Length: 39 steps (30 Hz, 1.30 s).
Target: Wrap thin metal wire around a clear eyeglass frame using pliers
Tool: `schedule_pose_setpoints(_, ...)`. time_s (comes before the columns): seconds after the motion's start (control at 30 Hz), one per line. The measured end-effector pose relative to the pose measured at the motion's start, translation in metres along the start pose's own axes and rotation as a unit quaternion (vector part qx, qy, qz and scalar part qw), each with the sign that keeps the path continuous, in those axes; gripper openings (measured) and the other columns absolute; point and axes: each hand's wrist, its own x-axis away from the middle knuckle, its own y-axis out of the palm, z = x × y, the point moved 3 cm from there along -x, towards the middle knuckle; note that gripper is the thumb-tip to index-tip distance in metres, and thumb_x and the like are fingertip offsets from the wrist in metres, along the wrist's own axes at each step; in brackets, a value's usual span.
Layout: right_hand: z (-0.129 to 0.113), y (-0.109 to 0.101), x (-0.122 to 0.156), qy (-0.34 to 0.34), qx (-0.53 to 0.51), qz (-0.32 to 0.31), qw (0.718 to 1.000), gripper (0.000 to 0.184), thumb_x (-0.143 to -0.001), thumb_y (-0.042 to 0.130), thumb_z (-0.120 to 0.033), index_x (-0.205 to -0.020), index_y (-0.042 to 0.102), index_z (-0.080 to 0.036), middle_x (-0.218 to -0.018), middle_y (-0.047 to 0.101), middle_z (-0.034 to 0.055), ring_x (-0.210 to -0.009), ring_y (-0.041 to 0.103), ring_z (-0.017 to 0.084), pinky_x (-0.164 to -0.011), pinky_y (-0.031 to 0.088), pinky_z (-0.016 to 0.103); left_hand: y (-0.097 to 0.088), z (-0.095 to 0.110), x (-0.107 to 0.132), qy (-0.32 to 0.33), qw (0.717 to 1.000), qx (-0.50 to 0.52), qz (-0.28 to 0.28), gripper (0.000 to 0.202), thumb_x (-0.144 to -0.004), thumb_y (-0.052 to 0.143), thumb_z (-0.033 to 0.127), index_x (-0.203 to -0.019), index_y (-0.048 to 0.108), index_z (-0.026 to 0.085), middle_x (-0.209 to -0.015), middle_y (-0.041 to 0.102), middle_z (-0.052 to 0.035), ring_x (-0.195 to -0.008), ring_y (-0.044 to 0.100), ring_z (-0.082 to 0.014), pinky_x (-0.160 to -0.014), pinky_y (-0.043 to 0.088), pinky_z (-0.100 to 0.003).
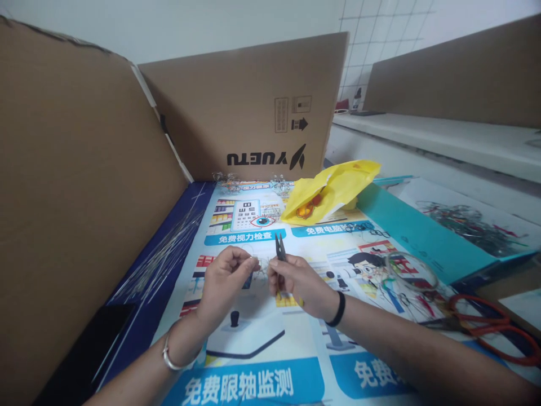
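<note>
My right hand (300,282) is wrapped round a pair of pliers (280,249), whose dark pointed jaws stick up past the fingers. A bit of yellow handle shows below that hand. Thumb and forefinger of my left hand (228,279) are pinched on a thin wire piece (262,266), too fine to make out well. The wire's loose part lies between the two hands, close to the pliers. Both hands are over a printed poster sheet (262,338) that covers the table.
Long straight wires (158,256) lie at left near a black flat object (88,344). A yellow bag (333,189) stands behind. At right are red-handled scissors (482,324), a wire coil (412,270) and a teal box (426,237) holding tangled wire. Cardboard panels (236,107) rise behind and left.
</note>
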Motion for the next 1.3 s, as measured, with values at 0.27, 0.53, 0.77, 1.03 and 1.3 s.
schedule_pose_setpoints(0.27,0.008,0.019,0.016,0.086,0.135,-0.062,0.985,0.045,-0.075,0.046,-0.06,-0.071,0.05,-0.015,-0.055,0.057,-0.0003,-0.046,0.057,0.011,-0.04,0.038,0.019,-0.006,-0.001,-0.007,0.0,0.995,0.072,0.07,0.016,-0.072,0.062,0.028,-0.074,0.052,0.015,-0.067,0.066,-0.0015,-0.063,0.062,-0.0122,-0.054,0.046,-0.021)
schedule_pose_setpoints(0.53,0.017,0.02,0.017,0.157,0.23,-0.044,0.959,0.042,-0.076,0.045,-0.058,-0.064,0.045,-0.017,-0.046,0.049,-0.005,-0.032,0.047,0.007,-0.031,0.031,0.016,-0.006,0.001,-0.004,0.003,0.994,0.084,0.076,0.016,-0.072,0.062,0.027,-0.074,0.053,0.015,-0.067,0.066,-0.0021,-0.065,0.062,-0.0127,-0.055,0.046,-0.021)
schedule_pose_setpoints(0.77,0.018,0.017,0.013,0.132,0.235,-0.026,0.963,0.041,-0.078,0.043,-0.056,-0.063,0.043,-0.018,-0.046,0.048,-0.0055,-0.032,0.046,0.007,-0.031,0.032,0.016,-0.006,0.002,-0.004,0.004,0.996,0.065,0.068,0.016,-0.073,0.062,0.029,-0.073,0.053,0.015,-0.066,0.066,-0.002,-0.065,0.063,-0.0128,-0.055,0.047,-0.021)
schedule_pose_setpoints(1.03,0.017,0.016,0.011,0.121,0.252,-0.026,0.96,0.042,-0.08,0.04,-0.055,-0.061,0.044,-0.017,-0.04,0.044,-0.0061,-0.029,0.042,0.006,-0.028,0.028,0.015,-0.005,0.001,-0.004,0.003,0.997,0.051,0.057,0.016,-0.074,0.061,0.029,-0.075,0.053,0.016,-0.066,0.065,-0.001,-0.065,0.062,-0.0121,-0.057,0.047,-0.022)
schedule_pose_setpoints(1.3,0.018,0.011,0.009,0.117,0.271,-0.027,0.955,0.039,-0.082,0.037,-0.05,-0.061,0.044,-0.018,-0.037,0.043,-0.0065,-0.027,0.039,0.007,-0.026,0.027,0.015,-0.001,-0.001,-0.01,0.0,0.999,0.012,-0.048,0.012,-0.076,0.057,0.028,-0.074,0.055,0.016,-0.068,0.064,-0.001,-0.065,0.06,-0.0113,-0.057,0.046,-0.021)
